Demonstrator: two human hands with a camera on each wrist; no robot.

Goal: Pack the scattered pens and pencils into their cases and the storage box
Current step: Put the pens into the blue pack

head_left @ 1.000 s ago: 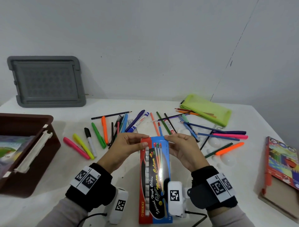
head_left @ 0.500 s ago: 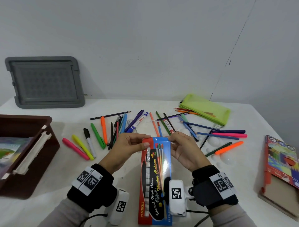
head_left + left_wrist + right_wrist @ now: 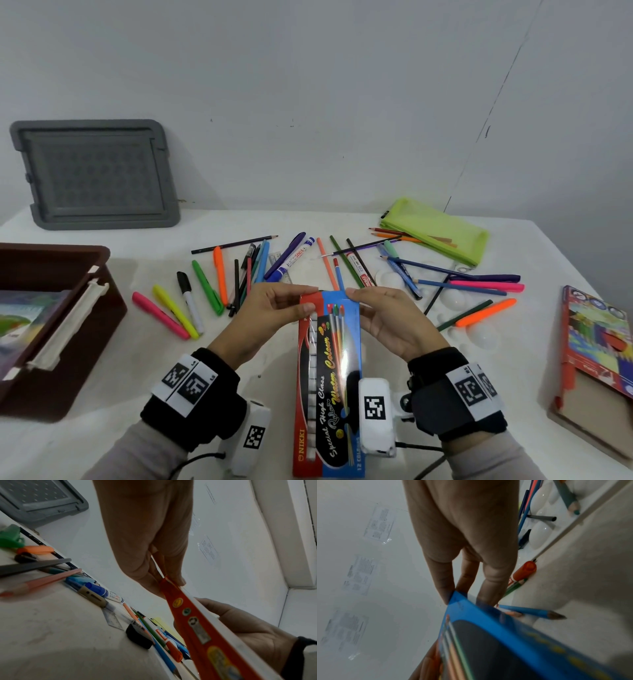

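I hold a long red and blue water colour box [image 3: 329, 370] above the table's front, its far end pointing away from me. My left hand [image 3: 274, 311] pinches the red far corner [image 3: 167, 582]. My right hand [image 3: 383, 315] pinches the blue far corner [image 3: 455, 597]. Several pens, markers and pencils [image 3: 239, 274] lie scattered beyond the box, and more pencils [image 3: 472, 287] lie to the right. A brown storage box [image 3: 68, 329] stands open at the left. A lime green pencil pouch [image 3: 435, 229] lies at the back right.
A grey lid [image 3: 92, 174] leans on the wall at the back left. A coloured-pencil box [image 3: 599, 346] sits on a cardboard piece at the right edge. A white paint palette [image 3: 455, 301] lies under the right-hand pencils.
Both hands keep hold of the box's far end. The box has shifted slightly away from me; nothing else on the table has moved.
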